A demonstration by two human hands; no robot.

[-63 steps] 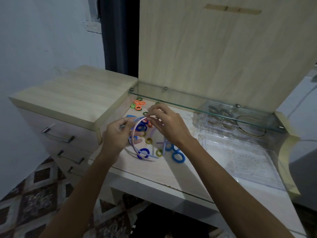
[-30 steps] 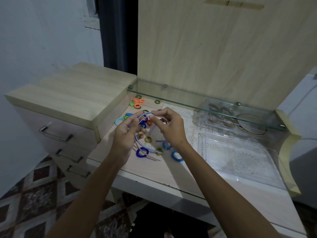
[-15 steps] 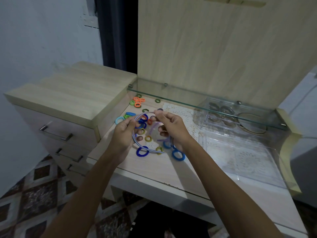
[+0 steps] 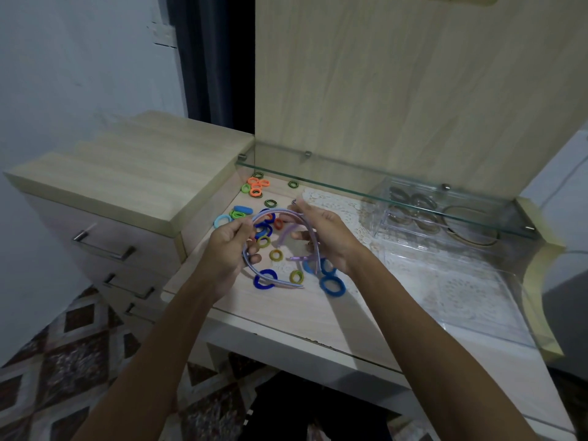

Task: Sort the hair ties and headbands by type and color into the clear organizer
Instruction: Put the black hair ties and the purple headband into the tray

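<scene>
Thin lilac headbands (image 4: 280,213) are held just above the desk between both hands. My left hand (image 4: 230,249) pinches their left side and my right hand (image 4: 327,238) grips their right side. Under and around them lie several loose hair ties: dark blue ones (image 4: 265,279), olive-yellow ones (image 4: 276,255), an orange and green cluster (image 4: 256,186) at the back, a light blue one (image 4: 221,221). The clear organizer (image 4: 423,218) stands at the back right under the glass shelf, with dark ties in its compartments and a brown headband (image 4: 471,227) beside them.
A glass shelf (image 4: 350,183) runs across the back above the desk. A clear flat tray (image 4: 496,297) lies on a lace mat at the right. A wooden drawer unit (image 4: 127,173) rises to the left. The desk's front edge is near me.
Both hands have kept hold of the lilac headbands, shifting and turning them slightly over the pile of ties. The ties on the desk have stayed put.
</scene>
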